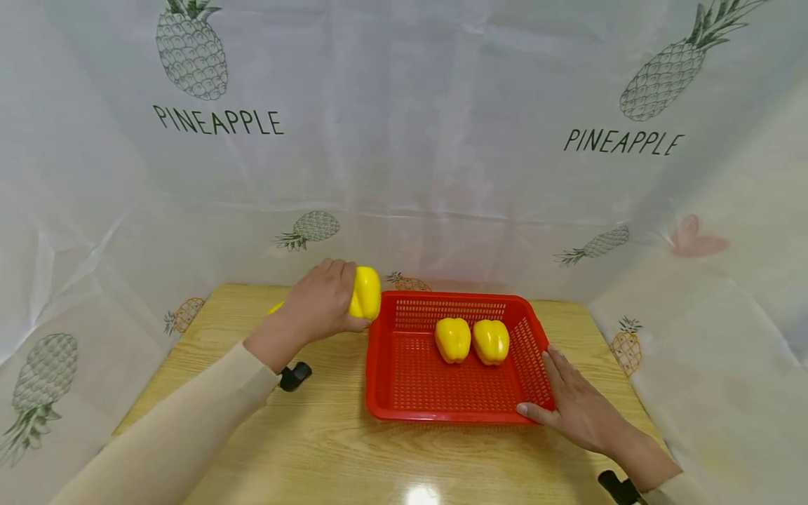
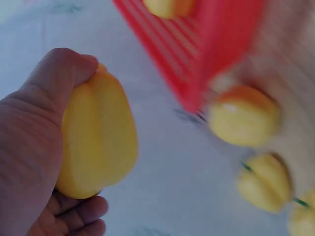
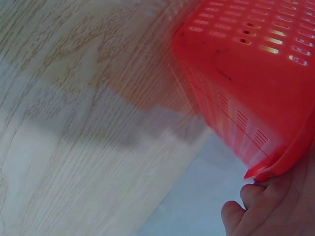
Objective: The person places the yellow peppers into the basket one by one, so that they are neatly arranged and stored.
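Note:
My left hand (image 1: 320,300) grips a yellow bell pepper (image 1: 365,293) above the table, beside the left rim of a red basket (image 1: 374,365). The left wrist view shows the thumb along this bell pepper (image 2: 98,140), with fingers round its far side. Two more yellow bell peppers, one on the left (image 1: 452,340) and one on the right (image 1: 491,341), lie side by side in the basket. At the basket's right front corner, my right hand (image 1: 581,407) holds the rim, thumb over the edge and fingers along the outside.
Several yellow bell peppers (image 2: 266,182) lie outside the basket on the wooden table (image 1: 315,449); the left hand mostly hides them in the head view. A pale curtain (image 1: 410,161) printed with pineapples hangs behind the table and along both sides.

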### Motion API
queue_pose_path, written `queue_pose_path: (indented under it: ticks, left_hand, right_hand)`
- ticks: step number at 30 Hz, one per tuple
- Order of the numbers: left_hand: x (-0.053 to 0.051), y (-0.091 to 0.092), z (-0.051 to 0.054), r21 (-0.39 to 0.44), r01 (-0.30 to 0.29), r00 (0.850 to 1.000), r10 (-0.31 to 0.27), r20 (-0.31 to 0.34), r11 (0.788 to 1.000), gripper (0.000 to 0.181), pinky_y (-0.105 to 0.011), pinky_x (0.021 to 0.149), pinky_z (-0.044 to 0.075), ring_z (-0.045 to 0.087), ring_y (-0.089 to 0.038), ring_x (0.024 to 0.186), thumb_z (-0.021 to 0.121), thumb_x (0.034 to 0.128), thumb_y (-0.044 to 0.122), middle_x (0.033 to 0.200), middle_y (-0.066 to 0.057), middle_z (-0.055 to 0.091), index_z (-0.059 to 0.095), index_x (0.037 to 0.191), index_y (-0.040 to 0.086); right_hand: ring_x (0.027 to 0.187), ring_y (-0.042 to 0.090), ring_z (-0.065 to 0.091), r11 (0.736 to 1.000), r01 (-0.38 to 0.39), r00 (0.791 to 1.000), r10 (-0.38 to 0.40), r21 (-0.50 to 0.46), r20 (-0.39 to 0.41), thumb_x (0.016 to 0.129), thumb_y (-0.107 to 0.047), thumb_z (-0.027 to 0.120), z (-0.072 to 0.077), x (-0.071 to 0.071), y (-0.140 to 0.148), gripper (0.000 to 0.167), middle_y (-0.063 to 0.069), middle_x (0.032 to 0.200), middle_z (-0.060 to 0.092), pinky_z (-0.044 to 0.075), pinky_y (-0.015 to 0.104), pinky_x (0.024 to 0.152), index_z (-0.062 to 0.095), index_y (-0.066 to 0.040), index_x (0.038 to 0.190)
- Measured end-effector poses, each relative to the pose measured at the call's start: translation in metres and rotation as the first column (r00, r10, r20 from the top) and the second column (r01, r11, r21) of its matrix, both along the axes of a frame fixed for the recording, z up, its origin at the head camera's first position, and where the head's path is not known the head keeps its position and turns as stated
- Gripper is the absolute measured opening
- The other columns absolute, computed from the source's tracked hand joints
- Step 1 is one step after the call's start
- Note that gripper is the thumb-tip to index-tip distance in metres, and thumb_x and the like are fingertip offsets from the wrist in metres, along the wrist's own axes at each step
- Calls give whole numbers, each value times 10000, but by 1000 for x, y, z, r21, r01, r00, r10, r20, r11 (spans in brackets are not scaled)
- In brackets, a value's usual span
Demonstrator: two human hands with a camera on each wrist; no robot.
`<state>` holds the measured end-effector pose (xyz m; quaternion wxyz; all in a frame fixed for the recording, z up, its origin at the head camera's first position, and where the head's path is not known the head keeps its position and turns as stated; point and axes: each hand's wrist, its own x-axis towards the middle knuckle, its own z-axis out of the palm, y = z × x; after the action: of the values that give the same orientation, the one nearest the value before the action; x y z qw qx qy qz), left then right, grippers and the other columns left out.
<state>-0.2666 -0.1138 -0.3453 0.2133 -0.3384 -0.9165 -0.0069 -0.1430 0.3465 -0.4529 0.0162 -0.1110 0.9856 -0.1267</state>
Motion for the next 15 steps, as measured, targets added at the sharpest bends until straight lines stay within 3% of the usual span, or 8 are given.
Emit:
queue_pose_path:
  ticks: [4,7,10,15]
  left_hand:
    - [-8,43,18,-49,10,999,-8,41,999,839,-420,918,542,584,-321,960,801,801,585,1016,-170,616,547,1222,-95]
    - [-14,71,20,-109,-1,994,13,109,994,857,-413,1010,516,585,-317,1041,760,832,610,1104,-170,627,532,1284,-81]
    - [-21,93,12,-169,-32,984,61,168,985,884,-397,1071,490,584,-305,1117,742,846,644,1193,-160,634,521,1339,-57]
    - [-27,119,-11,-248,-73,964,132,230,966,924,-385,1091,483,570,-285,1164,711,855,693,1265,-138,623,511,1403,-24]
  right_hand:
    - [1512,604,254,1000,0,1000,0,5,-6,963,-685,619,0,-1,0,1127,342,1701,151,320,744,1154,171,101,1635]
    - [1512,607,248,1000,4,1000,-4,1,-4,963,-684,621,1,0,-1,1128,345,1700,149,319,747,1152,171,103,1634]
    - [1513,608,245,1000,4,1000,-4,-2,-6,963,-681,623,1,1,-2,1123,345,1699,152,325,748,1148,177,103,1633]
    - [1515,605,246,1000,8,1000,-8,-5,-9,966,-669,628,2,1,-4,1113,343,1700,151,329,744,1148,182,104,1632]
